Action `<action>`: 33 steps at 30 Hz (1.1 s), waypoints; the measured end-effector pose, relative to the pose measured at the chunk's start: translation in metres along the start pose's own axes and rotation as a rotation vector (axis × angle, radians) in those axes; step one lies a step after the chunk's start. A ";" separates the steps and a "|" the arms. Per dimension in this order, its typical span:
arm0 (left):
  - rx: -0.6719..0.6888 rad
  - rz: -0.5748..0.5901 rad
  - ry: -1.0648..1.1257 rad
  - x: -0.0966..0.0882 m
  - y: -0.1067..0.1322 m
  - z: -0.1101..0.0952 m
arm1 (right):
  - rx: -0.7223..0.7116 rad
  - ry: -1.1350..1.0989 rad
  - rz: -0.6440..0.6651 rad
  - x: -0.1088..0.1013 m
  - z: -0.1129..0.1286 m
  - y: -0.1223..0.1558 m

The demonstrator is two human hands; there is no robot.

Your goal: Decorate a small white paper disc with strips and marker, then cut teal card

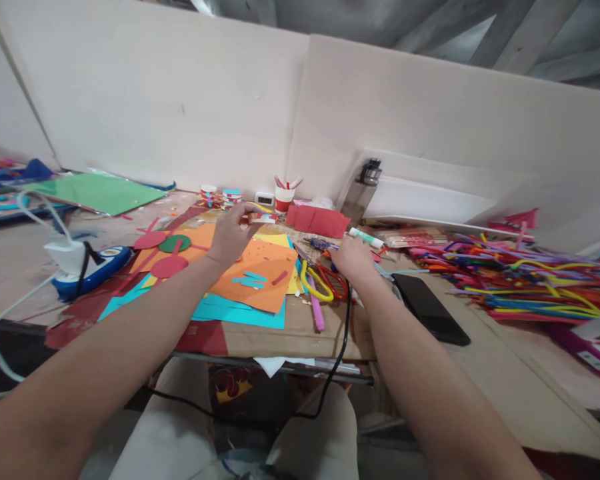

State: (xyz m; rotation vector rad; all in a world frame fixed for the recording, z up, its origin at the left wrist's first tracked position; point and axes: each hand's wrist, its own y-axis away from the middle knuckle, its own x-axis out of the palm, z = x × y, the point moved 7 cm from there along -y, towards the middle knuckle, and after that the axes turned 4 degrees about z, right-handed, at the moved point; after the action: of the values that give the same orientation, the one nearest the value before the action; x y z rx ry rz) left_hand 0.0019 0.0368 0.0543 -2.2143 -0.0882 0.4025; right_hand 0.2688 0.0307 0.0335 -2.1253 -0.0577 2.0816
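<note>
My left hand [233, 233] is raised over the orange paper [260, 303]. Its thumb and fingers pinch a small red, white and blue paper piece [264, 218], and part of that piece is hidden. My right hand [353, 257] is low over the tools, fingers curled down around something I cannot make out. From beneath it a black cable [347, 327] runs off the table edge. Beside this hand lie yellow-handled scissors [317, 287], red-handled scissors [336, 283] and a glue stick [366, 237]. Blue paper strips [250, 280] lie on the orange sheet.
A black phone [430, 307] and piled pipe cleaners [540, 273] are to the right. Red paper [317, 220], a cup of pens [284, 199] and a grey bottle [363, 193] stand behind. A blue power strip [93, 273] and green sheet [105, 193] are left.
</note>
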 end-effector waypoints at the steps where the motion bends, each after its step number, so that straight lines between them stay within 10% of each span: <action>1: -0.009 0.000 0.006 0.000 0.000 0.000 | -0.044 -0.061 -0.079 -0.007 0.007 0.004; 6: -0.062 -0.022 -0.033 -0.001 -0.001 0.003 | -0.705 -0.440 -0.015 -0.012 0.076 0.032; 10: -0.082 -0.024 -0.042 0.000 -0.001 0.005 | -0.887 -0.392 0.123 0.000 0.102 0.045; 33: -0.091 0.037 -0.045 0.007 0.000 0.012 | -0.772 -0.219 0.272 0.015 0.108 0.039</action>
State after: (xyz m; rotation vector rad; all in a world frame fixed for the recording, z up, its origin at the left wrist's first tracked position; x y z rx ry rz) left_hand 0.0045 0.0473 0.0456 -2.2996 -0.0911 0.4771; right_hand 0.1580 0.0039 0.0115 -2.3607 -0.7525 2.7743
